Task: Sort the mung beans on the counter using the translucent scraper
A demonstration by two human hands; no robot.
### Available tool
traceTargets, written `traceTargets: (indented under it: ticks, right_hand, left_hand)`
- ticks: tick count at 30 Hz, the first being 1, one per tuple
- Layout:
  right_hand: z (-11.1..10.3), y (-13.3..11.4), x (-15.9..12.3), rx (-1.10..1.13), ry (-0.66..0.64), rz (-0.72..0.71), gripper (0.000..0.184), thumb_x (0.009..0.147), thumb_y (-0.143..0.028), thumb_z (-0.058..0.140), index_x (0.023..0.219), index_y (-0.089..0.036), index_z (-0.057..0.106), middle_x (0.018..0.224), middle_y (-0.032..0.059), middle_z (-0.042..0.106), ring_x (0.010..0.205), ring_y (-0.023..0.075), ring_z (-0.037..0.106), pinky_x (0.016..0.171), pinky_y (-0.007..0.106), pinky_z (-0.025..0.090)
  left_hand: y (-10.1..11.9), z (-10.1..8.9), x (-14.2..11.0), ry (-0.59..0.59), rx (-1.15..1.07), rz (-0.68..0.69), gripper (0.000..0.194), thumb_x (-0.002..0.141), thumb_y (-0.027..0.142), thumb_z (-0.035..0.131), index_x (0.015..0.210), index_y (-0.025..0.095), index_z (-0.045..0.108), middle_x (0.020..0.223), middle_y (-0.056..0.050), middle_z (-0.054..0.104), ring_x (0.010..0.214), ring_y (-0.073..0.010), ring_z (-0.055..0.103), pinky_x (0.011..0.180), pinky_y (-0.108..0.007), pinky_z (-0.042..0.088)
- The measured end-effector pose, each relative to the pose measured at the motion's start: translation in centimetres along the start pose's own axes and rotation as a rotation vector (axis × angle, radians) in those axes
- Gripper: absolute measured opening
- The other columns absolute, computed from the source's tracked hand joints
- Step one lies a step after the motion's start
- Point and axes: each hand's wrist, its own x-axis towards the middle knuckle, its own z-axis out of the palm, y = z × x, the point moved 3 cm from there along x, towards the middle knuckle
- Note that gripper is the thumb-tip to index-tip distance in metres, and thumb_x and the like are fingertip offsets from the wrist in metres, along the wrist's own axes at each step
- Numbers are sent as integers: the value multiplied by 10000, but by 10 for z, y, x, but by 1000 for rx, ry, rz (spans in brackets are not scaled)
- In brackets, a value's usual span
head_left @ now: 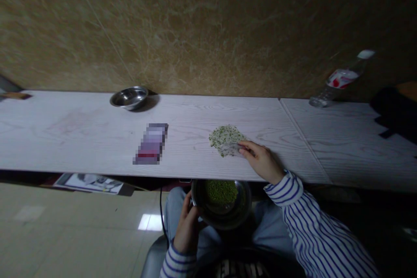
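The near bowl (243, 206) and the far bowl (130, 99) look glossy metal, the tabletop (185, 115) wood-grained (and fairly matt), the bottle (342, 79) smooth, clear plastic.

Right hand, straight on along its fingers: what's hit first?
Likely the scattered green grains, just ahead of the right hand and around the clear plastic piece it holds; height above the table is unclear.

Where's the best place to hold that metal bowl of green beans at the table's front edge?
Probably by the left rim, coming from the left, where the left hand holds it. The metal bowl has a round, open rim for fingers to hook; its far side meets the table's edge, leaving little room there, while the left side is reachable.
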Motion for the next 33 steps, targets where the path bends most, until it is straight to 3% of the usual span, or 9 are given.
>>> traceTargets:
  ticks: [6,14,18,23,33]
  right_hand:
    - [-6,-7,-10,44,-71,23,233,866,-236,607,1045,-218,755,931,49,800,839,202,746,764,314,590]
    - [-10,1,-9,-18,18,55,260,876,-245,594,1081,-201,748,921,67,800,825,219,750,728,319,587]
    - [-7,-5,-8,-51,5,39,257,875,-234,592,1075,-213,751,931,66,803,831,219,755,761,325,593]
    - [-7,-11,-12,-22,-26,12,261,875,-237,582,1064,-196,758,933,73,802,826,213,750,763,318,593]
    - [-14,1,-26,25,8,66,274,871,-283,590,1075,-202,753,906,73,793,797,212,734,713,311,578]
  left_hand:
    - [0,2,-1,-19,3,6,592,639,263,718,1224,260,622,1024,-63,711,828,-244,633,542,-284,488]
    - [-3,1,0,-39,10,18,649,645,303,737,1274,238,594,1050,-77,705,846,-247,630,574,-306,512]
    - [-1,2,-3,-18,15,15,643,653,290,720,1279,225,587,980,-58,709,809,-223,632,557,-276,489]
    - [3,4,-7,4,51,21,650,635,268,690,1277,223,606,1060,-64,689,810,-209,618,521,-252,461]
    - [1,4,-6,-13,78,13,685,613,286,682,1289,215,598,1012,-76,683,811,-238,616,558,-299,499]
